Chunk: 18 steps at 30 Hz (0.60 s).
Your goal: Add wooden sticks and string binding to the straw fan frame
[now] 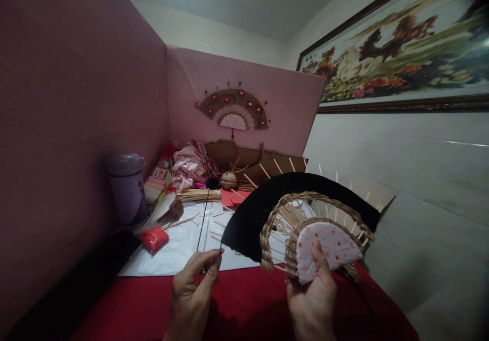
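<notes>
My right hand (313, 292) grips a woven fan (248, 224) by its half-round base, which is covered in white cloth with reddish dots (334, 246); the thumb presses on the cloth. Thin wooden sticks radiate from the base through bands of braided tan cord and a wide black band, their tips sticking out past it. To the left, my left hand (196, 285) pinches a strand of black yarn (204, 221) between thumb and fingers, close to the fan's left end. The yarn runs up toward a dark ball of yarn (212, 183) at the back of the table.
A finished fan with flowers (237, 107) hangs on the pink panel. Behind the white sheet (148, 264) lie a bundle of sticks (198, 194), a twine ball (228, 180), pink cloth (189, 161) and cardboard (244, 152). A purple container (128, 193) and a red packet (154, 238) stand left.
</notes>
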### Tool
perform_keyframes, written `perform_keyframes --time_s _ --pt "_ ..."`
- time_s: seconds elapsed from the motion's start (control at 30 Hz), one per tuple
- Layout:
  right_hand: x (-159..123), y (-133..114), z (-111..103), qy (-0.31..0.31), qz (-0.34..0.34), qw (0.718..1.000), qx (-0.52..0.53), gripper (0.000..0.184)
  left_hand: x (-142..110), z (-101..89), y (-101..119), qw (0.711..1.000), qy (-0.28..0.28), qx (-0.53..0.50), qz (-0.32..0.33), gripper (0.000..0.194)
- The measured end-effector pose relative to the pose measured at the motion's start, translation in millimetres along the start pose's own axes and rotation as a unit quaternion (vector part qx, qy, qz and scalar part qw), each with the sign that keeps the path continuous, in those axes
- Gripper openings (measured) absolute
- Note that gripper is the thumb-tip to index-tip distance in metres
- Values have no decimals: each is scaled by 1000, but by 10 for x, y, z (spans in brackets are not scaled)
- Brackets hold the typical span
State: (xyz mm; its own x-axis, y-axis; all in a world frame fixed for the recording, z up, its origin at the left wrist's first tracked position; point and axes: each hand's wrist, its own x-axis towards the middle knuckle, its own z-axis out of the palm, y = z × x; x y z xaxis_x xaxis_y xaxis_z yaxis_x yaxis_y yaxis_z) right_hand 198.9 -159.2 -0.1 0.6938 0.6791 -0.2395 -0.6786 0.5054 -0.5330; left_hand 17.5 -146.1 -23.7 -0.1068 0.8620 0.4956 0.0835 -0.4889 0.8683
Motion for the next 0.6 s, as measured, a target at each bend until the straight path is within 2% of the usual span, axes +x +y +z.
perform_keyframes --time_s 0.13,0.2,0.27,0.33,0.43,0.5,0.6 --pt "-43 9 14 12 0 1000 -21 49 119 -31 0 980 72 134 127 9" --pt "-68 9 8 11 6 1000 -25 48 146 -51 -11 968 80 190 141 9" --pt "-98 7 4 8 9 1000 -22 45 152 -53 -20 980 43 170 96 11" --pt "-135 4 6 9 10 1000 -15 42 152 -30 -11 997 0 80 -6 18" --pt "-191 -5 16 28 20 999 -3 38 170 32 50 985 -16 -76 -151 24" --pt "-221 -13 18 46 34 998 3 38 190 66 98 971 -11 -145 -190 25" --pt "-249 -28 6 68 60 996 10 37 198 87 122 961 -14 -195 -197 25"
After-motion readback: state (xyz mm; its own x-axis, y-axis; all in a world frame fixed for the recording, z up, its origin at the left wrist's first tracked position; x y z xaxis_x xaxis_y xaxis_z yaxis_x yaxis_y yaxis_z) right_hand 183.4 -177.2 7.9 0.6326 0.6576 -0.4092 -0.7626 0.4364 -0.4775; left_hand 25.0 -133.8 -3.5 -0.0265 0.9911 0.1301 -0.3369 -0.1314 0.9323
